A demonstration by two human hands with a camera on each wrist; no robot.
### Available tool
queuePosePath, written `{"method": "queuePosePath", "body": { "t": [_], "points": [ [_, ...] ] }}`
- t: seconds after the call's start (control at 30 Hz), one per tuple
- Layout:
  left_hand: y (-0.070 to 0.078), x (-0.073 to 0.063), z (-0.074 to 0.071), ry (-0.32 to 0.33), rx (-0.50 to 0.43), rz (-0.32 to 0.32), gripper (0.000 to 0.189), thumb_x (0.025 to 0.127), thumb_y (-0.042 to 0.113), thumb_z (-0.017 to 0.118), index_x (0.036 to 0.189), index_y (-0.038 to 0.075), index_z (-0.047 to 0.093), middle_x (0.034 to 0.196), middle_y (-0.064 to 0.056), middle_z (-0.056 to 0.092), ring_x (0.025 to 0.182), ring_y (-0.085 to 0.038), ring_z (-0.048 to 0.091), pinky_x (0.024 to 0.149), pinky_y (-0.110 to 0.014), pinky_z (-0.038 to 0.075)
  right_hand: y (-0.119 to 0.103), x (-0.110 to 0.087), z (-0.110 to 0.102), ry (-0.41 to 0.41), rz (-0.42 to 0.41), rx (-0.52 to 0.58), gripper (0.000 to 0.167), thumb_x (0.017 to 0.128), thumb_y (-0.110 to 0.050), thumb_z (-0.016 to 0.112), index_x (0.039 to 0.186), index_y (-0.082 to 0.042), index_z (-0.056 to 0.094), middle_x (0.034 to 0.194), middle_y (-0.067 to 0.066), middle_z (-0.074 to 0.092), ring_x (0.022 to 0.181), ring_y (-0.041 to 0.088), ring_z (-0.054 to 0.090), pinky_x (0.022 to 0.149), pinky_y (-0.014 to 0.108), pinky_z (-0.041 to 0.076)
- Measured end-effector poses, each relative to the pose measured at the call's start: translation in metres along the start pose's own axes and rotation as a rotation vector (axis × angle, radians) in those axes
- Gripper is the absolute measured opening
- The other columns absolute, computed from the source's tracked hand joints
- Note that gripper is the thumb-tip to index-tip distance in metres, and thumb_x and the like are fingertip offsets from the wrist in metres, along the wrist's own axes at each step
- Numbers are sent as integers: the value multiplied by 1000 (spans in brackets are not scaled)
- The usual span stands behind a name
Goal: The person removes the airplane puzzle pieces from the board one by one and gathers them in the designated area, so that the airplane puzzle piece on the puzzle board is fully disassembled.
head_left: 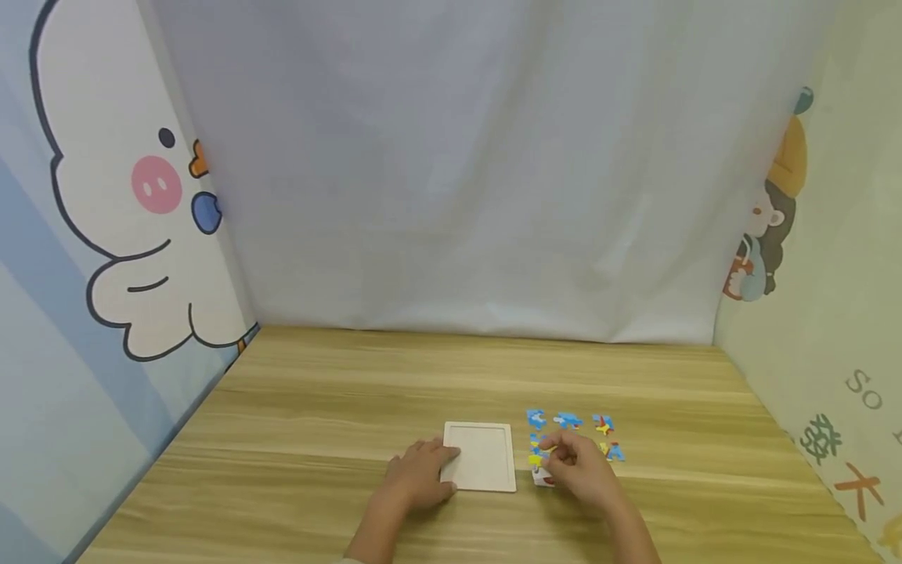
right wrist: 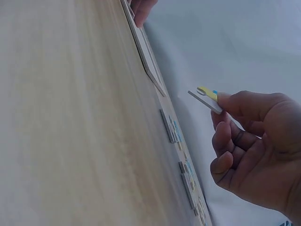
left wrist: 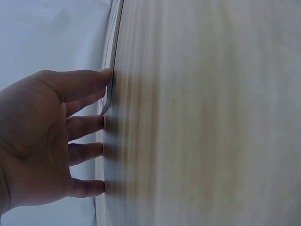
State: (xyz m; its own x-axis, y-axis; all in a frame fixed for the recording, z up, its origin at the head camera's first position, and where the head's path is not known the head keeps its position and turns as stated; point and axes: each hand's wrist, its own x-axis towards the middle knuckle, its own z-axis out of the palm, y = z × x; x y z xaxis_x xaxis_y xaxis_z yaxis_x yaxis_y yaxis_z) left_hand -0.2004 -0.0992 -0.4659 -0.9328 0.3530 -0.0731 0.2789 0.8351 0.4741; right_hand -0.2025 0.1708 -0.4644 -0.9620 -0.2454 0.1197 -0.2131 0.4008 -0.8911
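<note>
A flat, pale wooden puzzle tray (head_left: pixel 481 458) with a raised rim lies near the front of the table. My left hand (head_left: pixel 417 475) rests at its left side, thumb and a finger touching the rim. In the left wrist view, that hand's fingers (left wrist: pixel 87 126) are extended, their tips down at the tabletop. To the right of the tray, my right hand (head_left: pixel 583 471) is over a group of jigsaw pieces. Between thumb and finger it pinches a thin jigsaw piece (right wrist: pixel 205 97), tilted and raised above the table, with yellow and blue on its printed face.
Several blue, yellow and red jigsaw pieces lie right of the tray, including a blue one (head_left: pixel 568 420) and one with red (head_left: pixel 604 424). A white and red piece (head_left: pixel 542 477) is partly under the right hand. A white curtain (head_left: pixel 451 172) closes off the table's (head_left: pixel 338 376) back.
</note>
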Motion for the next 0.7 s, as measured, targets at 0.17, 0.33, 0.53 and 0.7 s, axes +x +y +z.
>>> {"method": "queuePosePath", "body": {
  "t": [0.17,0.33,0.53,0.7],
  "points": [
    [0,1,1,5,-5,2,48,82,25,69,126,11,57,138,-17,43,126,-43,34,90,-71,25,-2,-8,-9,23,28,12,17,82,0,66,98,3,60,76,5,56,66,15,52,56,24,47],
    [-2,2,0,18,-5,8,47,82,24,68,126,10,57,138,-18,43,126,-44,34,89,-71,26,1,-12,-19,27,49,20,15,84,1,63,98,6,61,80,8,59,70,19,56,61,28,51],
    [-1,2,-2,13,-16,12,47,83,23,68,127,10,56,139,-18,42,126,-44,32,90,-71,24,7,-17,-30,73,82,5,12,84,2,63,95,5,63,82,9,60,70,18,55,60,27,50],
    [0,1,-2,-7,-27,12,48,83,23,67,128,10,55,139,-18,41,127,-43,32,91,-71,24,14,-25,-39,102,130,13,16,83,1,65,98,5,63,83,8,60,72,16,53,61,25,47]
  ]
}}
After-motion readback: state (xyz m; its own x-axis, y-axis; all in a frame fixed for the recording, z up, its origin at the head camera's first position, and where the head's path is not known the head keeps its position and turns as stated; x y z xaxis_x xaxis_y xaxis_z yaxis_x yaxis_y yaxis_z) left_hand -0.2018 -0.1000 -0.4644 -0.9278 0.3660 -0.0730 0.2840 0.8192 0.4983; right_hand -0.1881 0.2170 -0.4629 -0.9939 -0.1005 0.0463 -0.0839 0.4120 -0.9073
